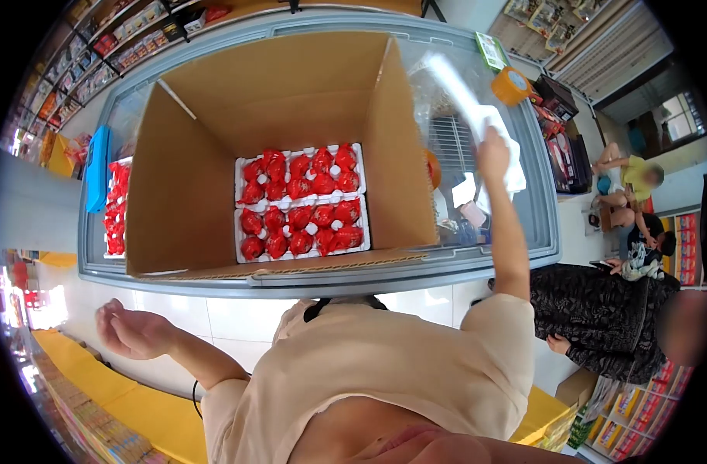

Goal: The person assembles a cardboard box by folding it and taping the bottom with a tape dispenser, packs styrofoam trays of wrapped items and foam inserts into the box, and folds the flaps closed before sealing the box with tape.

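Note:
An open cardboard box [284, 77] stands on a glass-topped chest freezer [338, 283]. Inside are two white egg trays [240, 203] side by side, holding several items in shiny red wrappers [300, 188]. My right hand [494, 155], to the right of the box, grips a white sheet [455, 87] that is blurred by motion; its exact kind is unclear. More white sheets [516, 174] lie just beneath that hand. My left hand [133, 329] hangs in the air in front of the freezer, fingers loosely curled with nothing in them.
A blue case [97, 168] and another tray of red-wrapped items [117, 209] sit left of the box. A roll of orange tape [511, 86] lies at the freezer's right end. A person in dark patterned clothes [601, 317] is at the right; two others sit farther back.

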The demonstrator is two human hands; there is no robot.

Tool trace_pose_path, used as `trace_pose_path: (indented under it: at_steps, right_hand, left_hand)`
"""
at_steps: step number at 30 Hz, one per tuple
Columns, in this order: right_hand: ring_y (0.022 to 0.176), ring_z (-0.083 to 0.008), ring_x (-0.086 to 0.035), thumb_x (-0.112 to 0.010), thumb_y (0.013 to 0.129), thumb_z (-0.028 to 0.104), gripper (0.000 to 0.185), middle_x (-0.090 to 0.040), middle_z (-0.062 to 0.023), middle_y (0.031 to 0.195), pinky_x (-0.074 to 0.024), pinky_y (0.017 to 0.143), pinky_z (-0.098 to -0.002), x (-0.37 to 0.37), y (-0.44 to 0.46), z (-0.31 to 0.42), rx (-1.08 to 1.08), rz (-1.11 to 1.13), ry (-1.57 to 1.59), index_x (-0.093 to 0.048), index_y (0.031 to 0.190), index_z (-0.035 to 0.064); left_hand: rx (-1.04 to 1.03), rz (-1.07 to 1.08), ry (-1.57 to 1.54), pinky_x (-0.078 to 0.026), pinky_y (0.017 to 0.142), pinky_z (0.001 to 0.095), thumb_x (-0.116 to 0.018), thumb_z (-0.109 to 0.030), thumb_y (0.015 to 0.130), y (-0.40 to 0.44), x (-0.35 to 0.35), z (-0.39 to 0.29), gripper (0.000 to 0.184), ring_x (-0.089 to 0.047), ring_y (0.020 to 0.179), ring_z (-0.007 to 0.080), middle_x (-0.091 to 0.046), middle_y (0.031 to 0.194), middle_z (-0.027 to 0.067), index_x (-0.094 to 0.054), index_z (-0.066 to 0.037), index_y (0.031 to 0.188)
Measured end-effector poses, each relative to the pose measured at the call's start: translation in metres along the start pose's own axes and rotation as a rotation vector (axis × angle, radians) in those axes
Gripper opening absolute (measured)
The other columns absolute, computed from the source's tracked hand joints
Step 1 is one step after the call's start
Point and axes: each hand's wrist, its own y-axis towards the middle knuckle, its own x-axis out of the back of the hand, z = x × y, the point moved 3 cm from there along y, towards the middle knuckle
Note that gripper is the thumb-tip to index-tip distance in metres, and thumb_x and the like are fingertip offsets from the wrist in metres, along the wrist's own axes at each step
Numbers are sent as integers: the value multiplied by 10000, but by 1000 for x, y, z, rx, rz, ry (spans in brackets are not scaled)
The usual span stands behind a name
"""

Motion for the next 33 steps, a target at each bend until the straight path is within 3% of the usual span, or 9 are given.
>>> trace_pose_path:
  at_steps: [3,7,11,12,14,24,28,30,33]
  right_hand:
    - [1009,-265,-528,-510,733,21,491,-520,-148,1135,-396,872,-327,137,2,-2,222,-697,567,-427,1217,38]
    - [938,-158,-545,-562,796,115,466,-548,-95,1036,-439,814,-266,289,-18,65,318,-447,1414,-395,1220,18]
    - [974,-186,-538,-542,778,59,464,-534,-110,1058,-434,861,-302,327,-30,156,528,-4,1696,-386,1213,13]
    - [979,-183,-537,-546,773,56,479,-535,-104,1059,-434,865,-302,331,-39,184,494,36,1742,-381,1221,18]
    - [1009,-178,-520,-536,777,70,533,-517,-114,1113,-414,889,-301,329,-50,227,588,293,1765,-327,1264,22]
    - [945,-203,-542,-561,807,211,435,-527,-132,1080,-443,799,-327,344,-18,305,503,394,1628,-433,1179,27]
    - [993,-178,-527,-535,825,159,396,-554,-101,1062,-375,898,-325,348,14,257,637,135,1681,-431,1169,-9]
    - [970,-147,-522,-576,777,127,465,-524,-98,1100,-423,825,-289,346,-10,241,614,-15,1219,-400,1189,4]
    - [831,-200,-569,-565,744,125,498,-574,-123,991,-441,751,-290,320,-57,251,938,-68,750,-399,1200,16]
  left_hand:
    - [143,251,-350,-395,731,327,-390,-3,813,38,-12,0,207,-472,811,217,-520,946,150,-494,49,985]
    - [564,729,-134,-371,920,336,-441,-28,803,68,-129,-40,375,-465,1090,242,-464,1189,168,-425,43,1170]
    - [481,1092,-374,-301,959,341,-430,-318,872,99,-219,-22,528,-394,1172,227,-434,1249,138,-309,-21,1292]
    - [1011,1039,-797,-331,948,384,-712,-180,683,108,-232,-30,751,-406,1134,252,-336,1286,197,-287,6,1274]
    - [827,1164,-889,-380,916,346,-446,-329,879,100,-235,13,471,-476,1090,196,-495,1174,112,-371,-25,1232]
    - [705,1070,-653,-491,758,292,-566,-216,830,103,-200,48,325,-599,844,144,-598,951,85,-491,-2,1063]
    - [417,661,-236,-457,773,305,-544,-178,832,176,-105,126,283,-582,843,185,-604,920,109,-538,10,1044]
    - [536,297,-609,-412,863,362,-500,-172,847,194,-50,135,296,-543,954,239,-569,1011,154,-540,36,1055]
    - [488,-84,-411,-332,953,406,-454,-156,862,174,8,129,407,-445,1088,240,-456,1182,145,-366,40,1207]
